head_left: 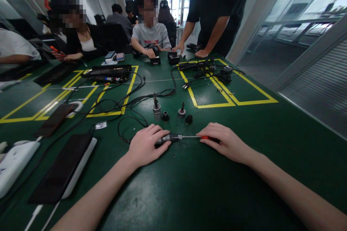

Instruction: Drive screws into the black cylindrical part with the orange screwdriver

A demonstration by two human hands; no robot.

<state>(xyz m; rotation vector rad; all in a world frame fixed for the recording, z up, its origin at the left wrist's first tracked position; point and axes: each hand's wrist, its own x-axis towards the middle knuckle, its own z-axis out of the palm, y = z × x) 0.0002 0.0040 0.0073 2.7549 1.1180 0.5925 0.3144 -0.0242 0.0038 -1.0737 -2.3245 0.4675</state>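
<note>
My left hand is wrapped over a dark cylindrical corded tool body lying on the green table. A cable leaves its left end. My right hand grips a screwdriver by its red and black handle, most of which the fingers hide. The thin metal shaft points left and meets the narrow right end of the tool body; the exact contact is too small to make out. Just beyond my hands stand two metal parts with upright stems, a taller one and a shorter one, beside two small black caps.
Loose black cables cross the table on the left. A black phone, another phone and a white power strip lie near my left arm. Yellow tape outlines areas holding tools and cords. Several people sit or stand beyond.
</note>
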